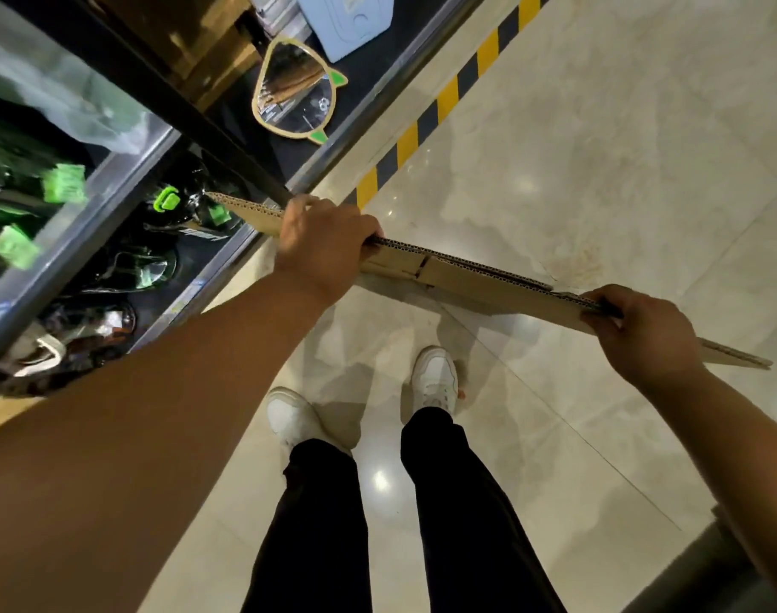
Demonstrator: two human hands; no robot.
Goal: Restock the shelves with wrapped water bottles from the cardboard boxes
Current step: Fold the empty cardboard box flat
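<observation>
A flattened cardboard box [475, 280] hangs edge-up over the floor, running from the shelf at left to the lower right. My left hand [320, 241] grips its upper edge near the shelf end. My right hand [638, 329] grips the same edge toward the other end. Wrapped black bottles with green caps and green tags [174, 214] lie in clear plastic on the shelves [112, 188] at the left, on several levels.
A cat-shaped mirror [296, 95] and a pale blue item [342, 24] lie on a dark lower shelf at the top. A yellow-and-black striped strip [440, 108] marks the shelf base. Glossy tiled floor [599, 148] spreads right; my feet [435, 378] stand below the cardboard.
</observation>
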